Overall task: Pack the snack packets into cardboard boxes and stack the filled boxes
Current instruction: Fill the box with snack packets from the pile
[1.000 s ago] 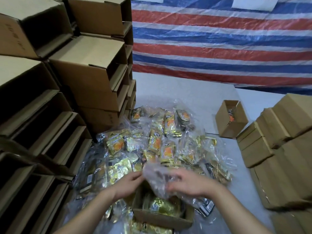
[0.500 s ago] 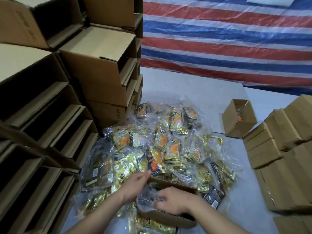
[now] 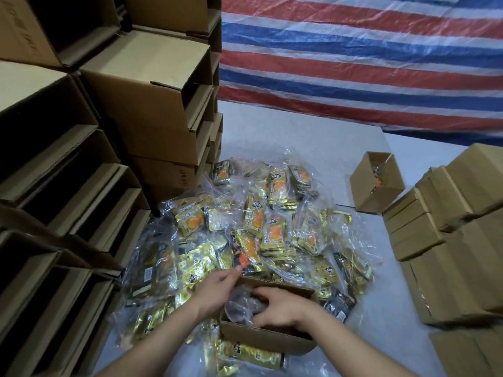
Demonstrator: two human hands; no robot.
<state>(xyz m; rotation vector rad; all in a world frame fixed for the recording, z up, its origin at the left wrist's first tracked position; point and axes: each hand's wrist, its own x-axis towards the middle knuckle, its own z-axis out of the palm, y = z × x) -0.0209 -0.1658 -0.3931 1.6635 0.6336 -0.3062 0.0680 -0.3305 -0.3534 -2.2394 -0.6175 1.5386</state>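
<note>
Now packing the near box.
Right hand [image 3: 280, 306] presses a clear packet [image 3: 239, 308] into the box [image 3: 261, 338] to seat it; left hand [image 3: 217, 289], fingers relaxed and empty, steadies the rim beside the snack pile [image 3: 253, 227].

Two hands are in view, the left hand [image 3: 215, 291] and the right hand [image 3: 280, 308], and both are at one open box [image 3: 268, 339] in front. One more small open box [image 3: 377, 182] stands alone farther on the table, so there are two open boxes on the table surface. The snack packets [image 3: 261, 221] in the pile are too many to count exactly, and also the empty boxes [image 3: 152, 104] stacked at the left and the closed boxes [image 3: 446, 224] at the right are many, partly hidden.
</note>
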